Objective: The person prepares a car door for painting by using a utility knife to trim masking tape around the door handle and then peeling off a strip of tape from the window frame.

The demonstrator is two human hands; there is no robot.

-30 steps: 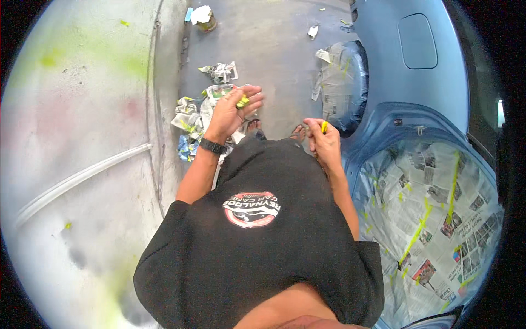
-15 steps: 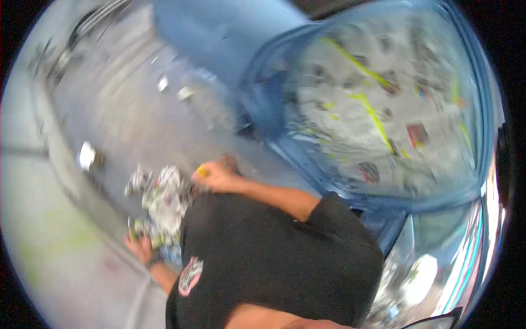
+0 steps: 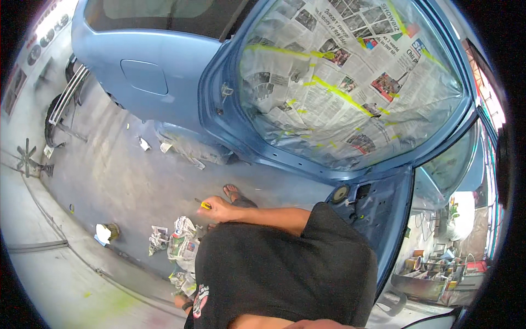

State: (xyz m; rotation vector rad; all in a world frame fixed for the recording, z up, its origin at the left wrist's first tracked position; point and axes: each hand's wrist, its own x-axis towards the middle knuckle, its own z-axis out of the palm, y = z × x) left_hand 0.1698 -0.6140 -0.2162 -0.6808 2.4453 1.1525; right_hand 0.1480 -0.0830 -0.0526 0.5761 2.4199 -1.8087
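Yellow marks the one tool point(image 3: 206, 205) held in the right hand point(image 3: 220, 209).

Left hand point(image 3: 179, 300) small, hold unclear; crumpled newspaper point(image 3: 183, 245) partly hidden behind black shirt point(image 3: 290, 263)

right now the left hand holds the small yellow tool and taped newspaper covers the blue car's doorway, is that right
One thing is off: the head view shows the small yellow tool in the right hand, not the left hand. As you say, taped newspaper covers the blue car's doorway.
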